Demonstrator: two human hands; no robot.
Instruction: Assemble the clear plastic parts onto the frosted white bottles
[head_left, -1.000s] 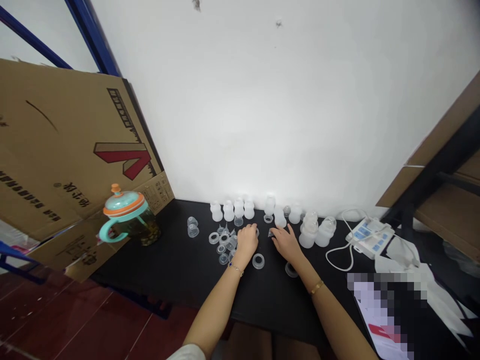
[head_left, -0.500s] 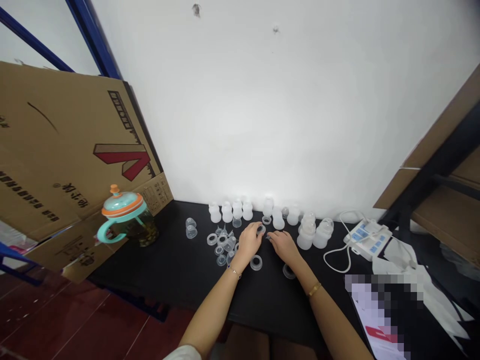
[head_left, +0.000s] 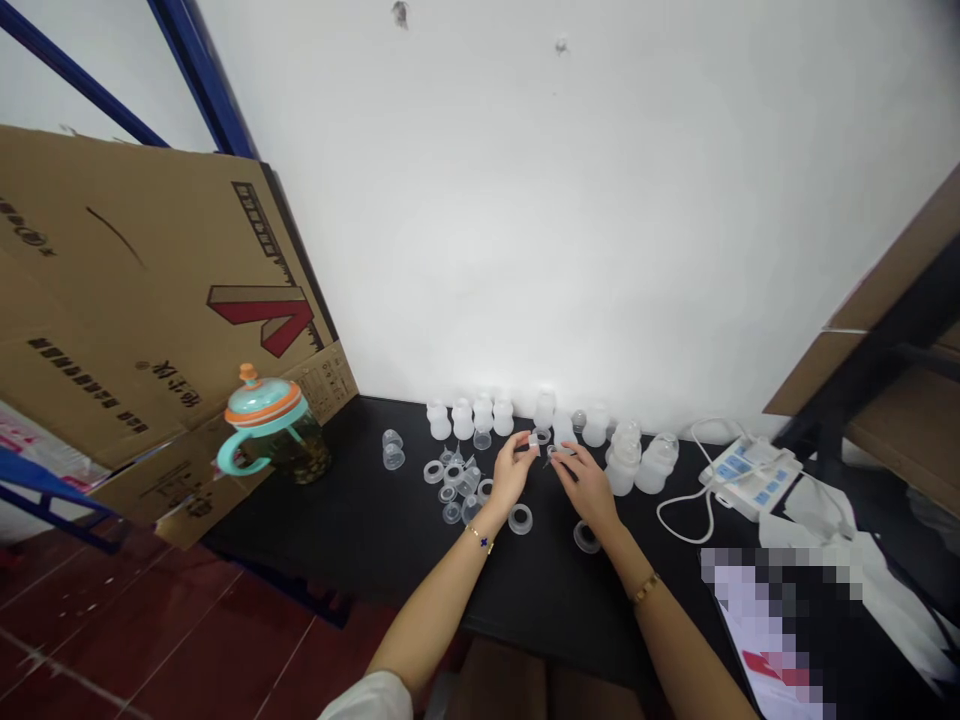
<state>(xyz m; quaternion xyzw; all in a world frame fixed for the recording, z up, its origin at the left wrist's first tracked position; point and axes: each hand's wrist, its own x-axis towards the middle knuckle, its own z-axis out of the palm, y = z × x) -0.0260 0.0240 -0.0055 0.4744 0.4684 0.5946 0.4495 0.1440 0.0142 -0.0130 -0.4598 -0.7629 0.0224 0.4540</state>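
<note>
My left hand (head_left: 513, 470) pinches a translucent bottle collar ring (head_left: 534, 443), turned on edge, between thumb and fingertips. Close on its right, my right hand (head_left: 586, 480) has its fingertips closed on a small clear piece that looks like a bottle nipple (head_left: 550, 453); its shape is partly hidden. The two parts face each other with a small gap. To the left of my left hand lies a cluster of collar rings (head_left: 433, 471) and clear nipples (head_left: 451, 512). One loose ring (head_left: 520, 518) lies below my hands, and another ring (head_left: 586, 537) sits by my right wrist.
Small frosted bottles (head_left: 463, 420) line the wall, with capped ones (head_left: 656, 463) at right. Two clear caps (head_left: 393, 450) lie left. A teal-lidded jug (head_left: 277, 430) stands before a cardboard box (head_left: 150, 300). A power strip (head_left: 750, 475) with cable and a phone (head_left: 772, 640) lie right.
Both hands have lifted slightly away from me with their parts, and the ring has turned more on edge. The whole view has shifted a little.
</note>
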